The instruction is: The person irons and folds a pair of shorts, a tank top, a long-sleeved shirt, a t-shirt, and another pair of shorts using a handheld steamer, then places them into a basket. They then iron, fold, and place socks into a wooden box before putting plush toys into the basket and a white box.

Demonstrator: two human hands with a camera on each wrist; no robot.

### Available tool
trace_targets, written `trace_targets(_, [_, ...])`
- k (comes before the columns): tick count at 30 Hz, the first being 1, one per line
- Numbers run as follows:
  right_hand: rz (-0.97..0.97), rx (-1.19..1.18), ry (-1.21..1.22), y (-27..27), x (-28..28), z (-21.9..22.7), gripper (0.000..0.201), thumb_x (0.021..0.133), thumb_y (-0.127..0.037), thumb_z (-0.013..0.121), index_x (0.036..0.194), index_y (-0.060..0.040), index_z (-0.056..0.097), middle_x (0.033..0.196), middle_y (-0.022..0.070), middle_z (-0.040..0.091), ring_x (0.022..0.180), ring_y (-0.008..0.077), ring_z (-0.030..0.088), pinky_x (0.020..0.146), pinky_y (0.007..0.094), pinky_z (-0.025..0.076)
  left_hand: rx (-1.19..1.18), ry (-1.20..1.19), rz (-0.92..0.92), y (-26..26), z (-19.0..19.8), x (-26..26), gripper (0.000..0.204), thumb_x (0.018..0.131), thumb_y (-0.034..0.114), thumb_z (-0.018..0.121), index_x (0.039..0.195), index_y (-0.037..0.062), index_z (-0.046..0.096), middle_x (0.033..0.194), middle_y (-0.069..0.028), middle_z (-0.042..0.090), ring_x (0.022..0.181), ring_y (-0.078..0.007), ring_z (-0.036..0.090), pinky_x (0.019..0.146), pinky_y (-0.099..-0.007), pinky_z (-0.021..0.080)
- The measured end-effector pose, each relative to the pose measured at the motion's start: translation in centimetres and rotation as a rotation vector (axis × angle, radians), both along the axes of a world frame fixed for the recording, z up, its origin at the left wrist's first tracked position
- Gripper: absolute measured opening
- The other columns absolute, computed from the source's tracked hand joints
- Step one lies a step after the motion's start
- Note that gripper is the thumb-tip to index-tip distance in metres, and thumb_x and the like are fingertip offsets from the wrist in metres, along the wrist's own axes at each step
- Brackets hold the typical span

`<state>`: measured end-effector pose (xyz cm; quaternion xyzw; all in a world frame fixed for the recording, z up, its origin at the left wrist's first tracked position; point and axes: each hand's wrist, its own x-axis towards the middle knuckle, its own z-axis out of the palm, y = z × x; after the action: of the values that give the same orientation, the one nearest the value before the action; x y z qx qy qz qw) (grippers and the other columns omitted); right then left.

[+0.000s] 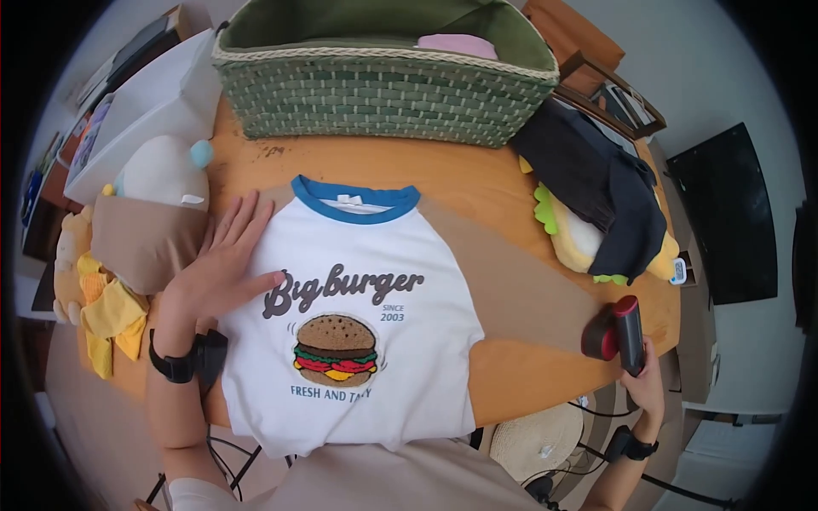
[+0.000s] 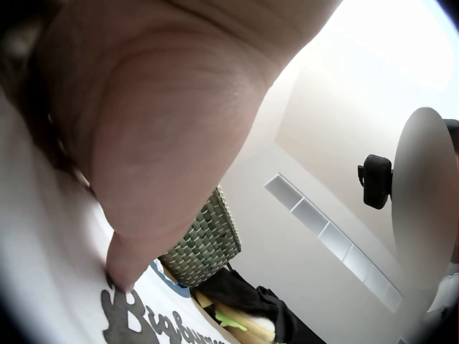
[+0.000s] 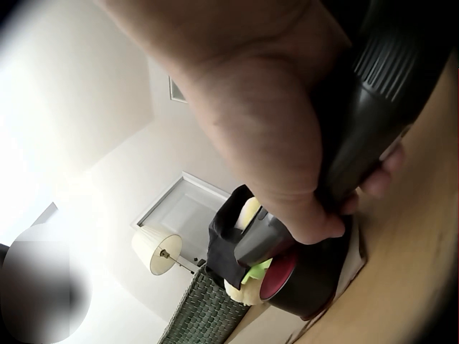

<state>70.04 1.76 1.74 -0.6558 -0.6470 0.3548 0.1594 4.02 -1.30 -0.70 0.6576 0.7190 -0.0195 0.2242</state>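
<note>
A raglan T-shirt [image 1: 409, 230] with a white body, blue collar and tan sleeves lies face up on the table, showing a "Big burger" print. My left hand [image 1: 226, 264] rests with fingers spread on its shoulder at the left, the thumb at the start of the lettering. At the far right, my right hand [image 1: 645, 383] grips the dark handle of a black-and-red handheld device [image 1: 629, 332]. The device's round head overlaps the end of the spread right sleeve [image 1: 520, 264]. In the right wrist view, fingers wrap around the ribbed handle [image 3: 358, 136].
A green woven basket [image 1: 383, 94] holding something pink stands at the back of the table [image 1: 528, 375]. Plush toys [image 1: 153, 230] sit at the left edge. Dark cloth [image 1: 596, 179] covers another plush toy at the right. A round woven seat [image 1: 537, 443] is below the front edge.
</note>
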Motion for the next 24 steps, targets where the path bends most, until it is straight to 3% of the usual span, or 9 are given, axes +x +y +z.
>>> trace_targets(5, [-0.142, 0.014, -0.161, -1.3, 1.0, 0.4, 0.05, 0.079, -0.001, 0.064, 0.127, -0.0031, 0.051, 0.107, 0.0031, 0.057, 0.095, 0.0129, 0.052, 0.087, 0.0262, 0.044, 0.025, 0.008, 0.015, -0.2, -0.3, -0.1, 0.096, 0.09, 0.043, 0.07, 0.163, 0.0106, 0.017, 0.171, -0.0128, 0.009, 0.158, -0.0323, 0.005, 0.125, -0.0526, 0.018])
trace_targets(8, [-0.182, 0.169, -0.226, -2.0, 0.2, 0.1, 0.05, 0.078, 0.002, 0.063, 0.127, -0.0017, 0.052, 0.106, 0.0047, 0.057, 0.095, 0.0132, 0.053, 0.086, 0.0256, 0.044, 0.002, -0.011, 0.029, -0.2, -0.1, -0.1, 0.098, 0.091, 0.039, 0.071, 0.164, 0.0093, 0.012, 0.171, -0.0157, 0.005, 0.158, -0.0337, 0.003, 0.127, -0.0482, 0.011])
trace_targets(11, [-0.236, 0.196, -0.075, -3.2, -1.2, 0.4, 0.054, 0.077, 0.004, 0.064, 0.128, -0.0004, 0.051, 0.104, 0.0065, 0.057, 0.097, 0.0133, 0.053, 0.088, 0.0258, 0.042, -0.003, 0.009, 0.016, -0.3, -0.3, -0.2, 0.099, 0.091, 0.041, 0.07, 0.164, 0.0086, 0.011, 0.171, -0.0159, 0.004, 0.158, -0.0337, 0.002, 0.127, -0.0488, 0.011])
trace_targets(13, [-0.202, 0.219, -0.077, -3.9, -0.8, -0.3, 0.059, 0.078, 0.004, 0.065, 0.134, -0.0013, 0.048, 0.101, 0.0074, 0.057, 0.088, 0.0128, 0.057, 0.079, 0.0254, 0.047, -0.005, 0.008, 0.009, -0.2, -0.4, -0.2, 0.1, 0.091, 0.043, 0.07, 0.164, 0.0084, 0.011, 0.171, -0.0163, 0.003, 0.158, -0.0342, 0.002, 0.127, -0.049, 0.011])
trace_targets(15, [-0.233, 0.158, 0.292, -4.9, -3.3, 0.3, 0.06, 0.081, 0.003, 0.067, 0.136, -0.0033, 0.045, 0.098, 0.0073, 0.057, 0.07, 0.0129, 0.059, 0.061, 0.0249, 0.051, -0.001, 0.034, -0.009, 0.0, -0.3, -0.1, 0.101, 0.091, 0.043, 0.07, 0.164, 0.0076, 0.011, 0.171, -0.0167, 0.003, 0.158, -0.0346, 0.001, 0.127, -0.0493, 0.012])
trace_targets(16, [-0.235, 0.297, 0.443, -5.4, -2.6, -2.4, 0.062, 0.084, -0.001, 0.071, 0.137, -0.0037, 0.04, 0.095, 0.0095, 0.059, 0.055, 0.0151, 0.057, 0.044, 0.0264, 0.048, -0.009, 0.032, -0.012, 0.1, -0.3, -0.2, 0.101, 0.091, 0.046, 0.07, 0.163, 0.0072, 0.011, 0.171, -0.0172, 0.005, 0.158, -0.0341, 0.004, 0.126, -0.0517, 0.013])
trace_targets(19, [-0.275, 0.201, 0.836, -6.6, -4.4, -5.3, 0.066, 0.084, -0.005, 0.075, 0.138, -0.0036, 0.036, 0.094, 0.0129, 0.061, 0.053, 0.018, 0.058, 0.044, 0.0294, 0.05, 0.0, 0.04, -0.017, 0.6, 0.4, -0.3, 0.098, 0.09, 0.047, 0.07, 0.162, 0.005, 0.018, 0.17, -0.0194, 0.01, 0.157, -0.0348, 0.01, 0.126, -0.0497, 0.019])
trace_targets(22, [-0.23, 0.168, 1.077, -6.7, -8.4, -6.4, 0.064, 0.087, -0.008, 0.074, 0.137, -0.0038, 0.035, 0.095, 0.0188, 0.063, 0.052, 0.0215, 0.059, 0.042, 0.0335, 0.049, 0.099, -0.03, 0.0, 1.1, 0.8, -0.1, 0.083, 0.09, 0.04, 0.072, 0.156, 0.0037, 0.035, 0.164, -0.0212, 0.027, 0.152, -0.0381, 0.025, 0.122, -0.044, 0.029])
trace_targets(24, [-0.222, 0.162, 1.169, -6.5, -11.0, -6.6, 0.06, 0.088, -0.009, 0.074, 0.134, -0.0008, 0.037, 0.092, 0.0196, 0.062, 0.052, 0.0219, 0.058, 0.043, 0.0334, 0.049, 0.38, -0.035, -0.016, 1.9, 1.7, 1.0, 0.058, 0.089, 0.031, 0.074, 0.138, 0.0035, 0.056, 0.141, -0.0199, 0.055, 0.129, -0.0367, 0.054, 0.106, -0.0398, 0.047])
